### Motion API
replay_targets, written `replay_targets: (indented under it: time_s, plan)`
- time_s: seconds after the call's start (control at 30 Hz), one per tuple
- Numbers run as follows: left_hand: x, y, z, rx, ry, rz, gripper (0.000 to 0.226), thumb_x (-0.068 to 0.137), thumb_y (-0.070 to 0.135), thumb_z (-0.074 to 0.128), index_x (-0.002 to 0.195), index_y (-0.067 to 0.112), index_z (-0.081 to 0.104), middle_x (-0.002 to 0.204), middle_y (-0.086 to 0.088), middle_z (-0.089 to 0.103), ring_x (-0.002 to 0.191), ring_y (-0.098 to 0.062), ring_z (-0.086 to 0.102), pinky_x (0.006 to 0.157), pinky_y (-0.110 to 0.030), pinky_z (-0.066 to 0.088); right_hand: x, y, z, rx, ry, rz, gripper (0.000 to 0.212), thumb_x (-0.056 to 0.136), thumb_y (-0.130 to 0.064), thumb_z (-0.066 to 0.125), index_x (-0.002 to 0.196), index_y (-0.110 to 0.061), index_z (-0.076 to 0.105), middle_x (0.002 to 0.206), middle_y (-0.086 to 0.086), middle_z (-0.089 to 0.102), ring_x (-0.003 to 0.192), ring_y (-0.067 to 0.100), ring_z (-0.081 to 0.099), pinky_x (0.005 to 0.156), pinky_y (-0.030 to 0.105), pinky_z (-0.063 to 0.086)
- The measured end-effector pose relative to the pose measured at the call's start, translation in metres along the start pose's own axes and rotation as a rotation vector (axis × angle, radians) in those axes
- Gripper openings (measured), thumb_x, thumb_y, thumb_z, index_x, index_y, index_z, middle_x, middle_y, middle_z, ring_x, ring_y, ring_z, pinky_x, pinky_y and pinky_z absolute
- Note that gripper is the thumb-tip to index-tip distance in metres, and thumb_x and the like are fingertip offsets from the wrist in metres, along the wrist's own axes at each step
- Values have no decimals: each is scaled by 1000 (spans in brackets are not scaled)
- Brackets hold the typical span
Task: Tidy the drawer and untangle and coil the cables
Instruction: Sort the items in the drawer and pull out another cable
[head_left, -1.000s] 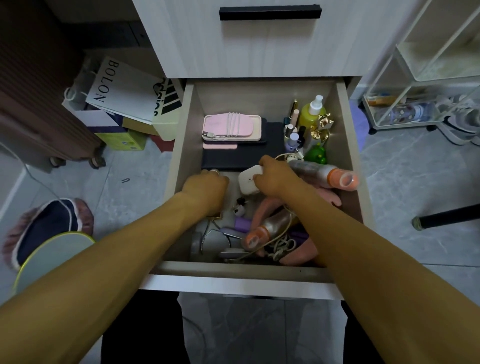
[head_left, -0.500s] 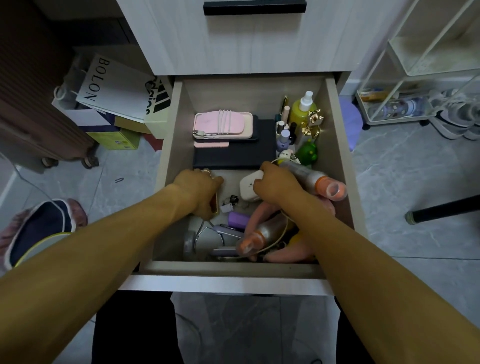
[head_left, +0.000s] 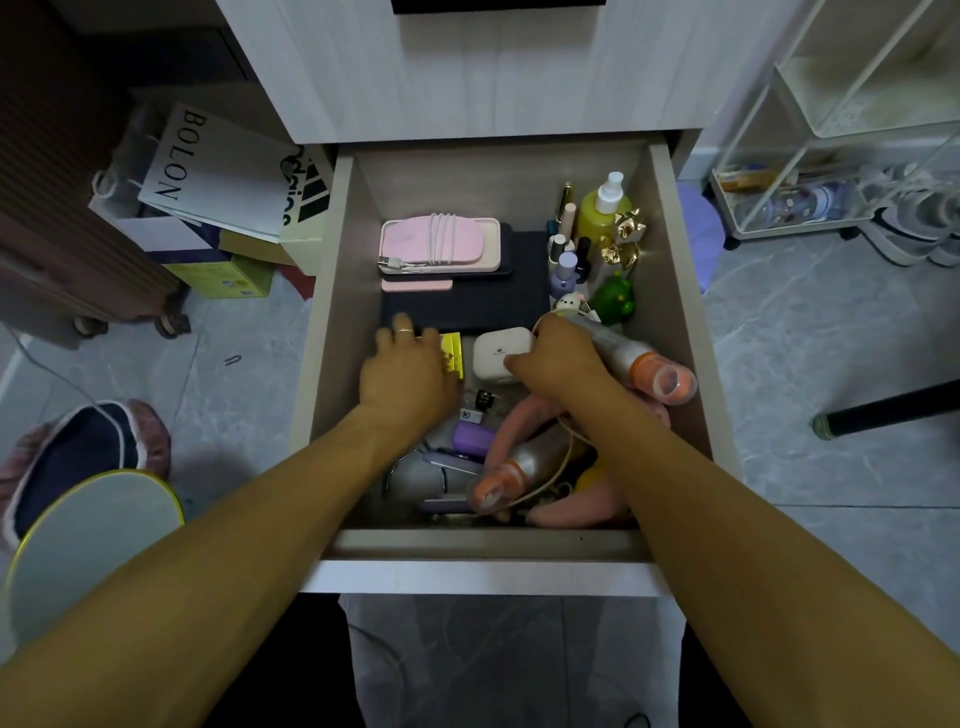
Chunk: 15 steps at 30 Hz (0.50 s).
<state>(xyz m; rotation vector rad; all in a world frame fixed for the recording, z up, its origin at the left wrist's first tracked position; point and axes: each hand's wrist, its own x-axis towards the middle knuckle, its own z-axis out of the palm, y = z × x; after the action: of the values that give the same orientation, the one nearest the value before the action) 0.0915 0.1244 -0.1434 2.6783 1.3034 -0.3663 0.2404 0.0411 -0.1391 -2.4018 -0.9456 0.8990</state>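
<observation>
Now your left hand (head_left: 410, 371) rests flat on a yellow packet (head_left: 451, 354) in the drawer (head_left: 675, 322). Your right hand (head_left: 558, 358) grips the white case (head_left: 500, 354).

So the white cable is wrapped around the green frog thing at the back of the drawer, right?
Not quite. In the head view the white cable is wrapped around the pink pad at the back left of the drawer; the green frog has no cable around it.
</observation>
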Motion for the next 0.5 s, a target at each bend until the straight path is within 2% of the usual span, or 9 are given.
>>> replay_targets:
  time_s: [0.07, 0.13, 0.27, 0.37, 0.43, 0.5]
  plan:
    - [-1, -2, -2, 55, -51, 173, 52, 91, 30, 59, 137, 13, 42, 142, -17, 36, 124, -35, 43, 88, -44, 50, 1, -1, 1, -25, -7, 8, 35, 84, -16, 67, 113, -1, 55, 118, 18, 61, 105, 31, 59, 73, 30, 44]
    - [-2, -3, -1, 154, -98, 260, 54, 93, 19, 57, 142, 15, 36, 140, -16, 38, 125, -35, 44, 87, -42, 50, 1, -3, 2, -53, -2, 11, 32, 84, -13, 66, 111, 0, 56, 116, 18, 61, 103, 32, 59, 71, 29, 42]
    - [4, -8, -1, 281, -78, 167, 54, 94, 10, 55, 142, 10, 32, 142, -20, 36, 125, -37, 46, 81, -39, 52, 0, -4, 4, -119, -14, -6, 32, 82, -15, 69, 110, -1, 59, 112, 16, 64, 100, 30, 61, 68, 28, 41]
    - [7, -11, 0, 269, -72, 43, 49, 97, 11, 52, 142, 5, 34, 142, -24, 37, 121, -35, 51, 83, -38, 53, -2, -5, 7, -163, -41, -11, 42, 78, -18, 74, 114, -4, 59, 113, 14, 64, 101, 29, 63, 73, 31, 50]
    - [6, -10, 4, 270, -53, 35, 47, 97, 13, 51, 140, 3, 35, 140, -24, 39, 121, -34, 52, 85, -37, 52, -2, -5, 8, -220, -55, -31, 44, 77, -18, 75, 116, -5, 59, 114, 14, 65, 102, 29, 63, 79, 34, 53]
    - [6, -9, 5, 285, -17, 97, 47, 96, 14, 53, 139, 5, 35, 138, -22, 40, 122, -35, 49, 90, -39, 49, 0, -7, 9, -284, -57, -38, 43, 78, -18, 74, 116, -5, 59, 115, 14, 65, 103, 29, 63, 80, 35, 52]
